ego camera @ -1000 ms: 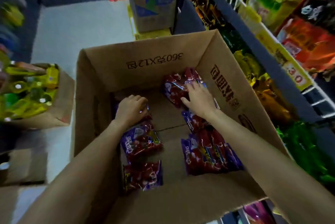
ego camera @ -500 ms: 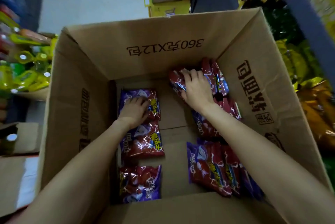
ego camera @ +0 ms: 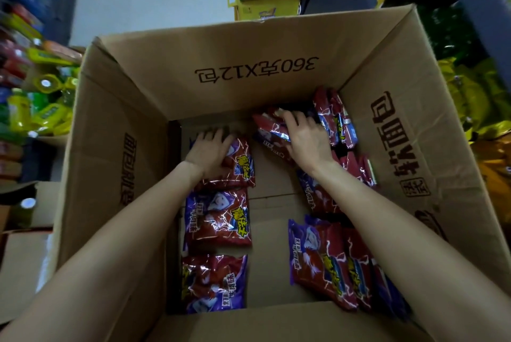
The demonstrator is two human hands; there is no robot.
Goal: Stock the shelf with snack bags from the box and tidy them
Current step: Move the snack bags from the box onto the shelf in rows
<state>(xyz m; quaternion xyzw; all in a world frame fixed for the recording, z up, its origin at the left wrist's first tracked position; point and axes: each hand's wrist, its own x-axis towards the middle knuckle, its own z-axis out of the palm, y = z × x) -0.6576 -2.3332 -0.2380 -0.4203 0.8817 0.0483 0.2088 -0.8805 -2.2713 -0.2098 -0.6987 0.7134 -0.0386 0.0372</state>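
Open cardboard box [ego camera: 243,78] is seen from above, flaps up, red-and-purple snack bags lying flat on its floor. Left column is made of three bags: far bag [ego camera: 240,161] at 11 o'clock of the floor, mid bag [ego camera: 218,220] at 9, near bag [ego camera: 213,283] at 7. Long axes of the far and mid bags are run near-to-far, purple ends toward 12; the near bag is turned the other way, purple end toward 6. A fanned stack [ego camera: 331,264] is laid at 5 o'clock, overlapping, long axes tilted slightly toward 11, purple ends far. More bags [ego camera: 356,167] are piled along the right wall at 3, partly hidden by the right forearm. Upright bags [ego camera: 334,117] are leaned on edge in the 1 o'clock corner.

Left hand [ego camera: 208,152] is laid palm-down on the far bag, fingers spread and pointed to 12, fingertips curled over the bag's far edge; whether the bag is actually gripped cannot be told. Right hand [ego camera: 305,138] is placed palm-down at 1 o'clock on a crumpled bag [ego camera: 269,127], fingers bent round its top, bag held. Both forearms are reached in from 6 o'clock, converging.

Yellow and green packs [ego camera: 470,98] are seen at 3 o'clock outside the box, blurred.
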